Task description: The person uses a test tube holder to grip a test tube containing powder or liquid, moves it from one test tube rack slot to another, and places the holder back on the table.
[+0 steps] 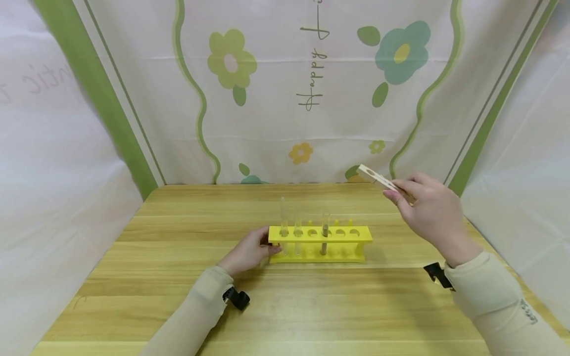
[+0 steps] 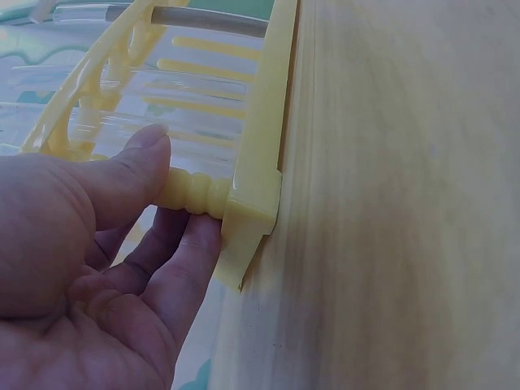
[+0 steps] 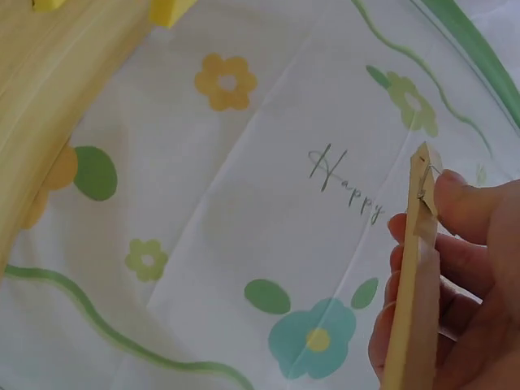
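Note:
A yellow test tube rack (image 1: 363, 235) stands on the wooden table. Two clear test tubes (image 1: 284, 212) occupy holes at its left part, and a third test tube (image 1: 324, 246) with dark grey contents sits right of the middle. My left hand (image 1: 247, 251) grips the rack's left end; in the left wrist view, its thumb and fingers are round the ridged end post (image 2: 195, 191). Raised over the table's right side, my right hand (image 1: 431, 211) holds a wooden test tube clamp (image 1: 375, 176). The clamp's far end points up and left, apart from the rack.
The wooden table (image 1: 156, 277) extends around the rack on all sides. A white cloth (image 1: 267, 113) printed with flowers and green borders hangs behind the table, with white cloth walls (image 1: 58, 163) at both sides.

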The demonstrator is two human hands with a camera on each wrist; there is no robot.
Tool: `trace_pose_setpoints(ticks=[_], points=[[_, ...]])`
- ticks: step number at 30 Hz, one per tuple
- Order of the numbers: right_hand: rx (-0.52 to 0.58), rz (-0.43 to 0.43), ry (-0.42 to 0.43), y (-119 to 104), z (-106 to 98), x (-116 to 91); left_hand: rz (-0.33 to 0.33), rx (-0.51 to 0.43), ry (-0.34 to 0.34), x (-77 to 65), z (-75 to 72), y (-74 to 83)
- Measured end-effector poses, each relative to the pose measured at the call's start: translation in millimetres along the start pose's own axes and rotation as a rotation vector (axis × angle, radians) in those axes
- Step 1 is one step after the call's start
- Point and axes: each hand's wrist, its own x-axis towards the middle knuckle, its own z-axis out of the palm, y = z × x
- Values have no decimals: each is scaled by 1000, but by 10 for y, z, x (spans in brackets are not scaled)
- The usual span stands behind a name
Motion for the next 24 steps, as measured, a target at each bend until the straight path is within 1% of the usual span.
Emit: trace_pose_setpoints(ticks=[1,4,8,11,12,24], points=[[-5,10,-5,25,-3,-6,6,-2,-2,-4,-1,0],[-19,42,-35,102,-4,-27,6,2,0,-58,-4,110],[-33,117,-108,196,8,-65,-7,1,5,-61,1,127],[-33,179,-166,261,25,-99,-5,0,5,-13,2,15],[-31,196,-186,284,29,-108,-3,-2,4,-9,0,1],[3,433,-392,664,175,-272,-9,-4,3,-3,6,0]])
